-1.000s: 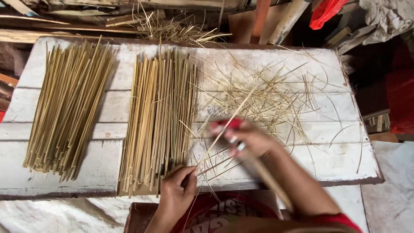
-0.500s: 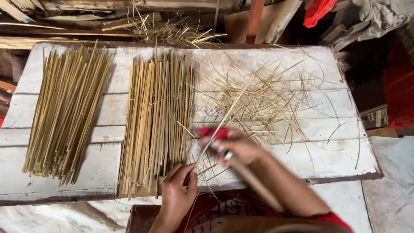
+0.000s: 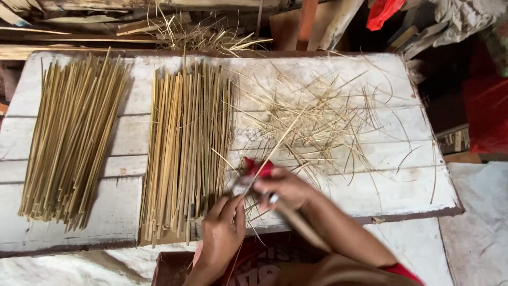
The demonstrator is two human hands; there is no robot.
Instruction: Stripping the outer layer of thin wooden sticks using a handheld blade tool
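Left hand (image 3: 222,233) pinches a thin pale bamboo strip (image 3: 280,143); right hand (image 3: 283,188), blurry, grips a red-handled knife (image 3: 256,168) against it, over rough whitewashed planks (image 3: 370,190).

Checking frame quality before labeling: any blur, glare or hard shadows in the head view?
Head view: right hand and the red-handled tool it grips are motion-blurred; left hand is sharper. Both stick piles and the white plank table are crisp. Light is soft and even, no glare, faint shadows under the piles. The background above the table is dark.
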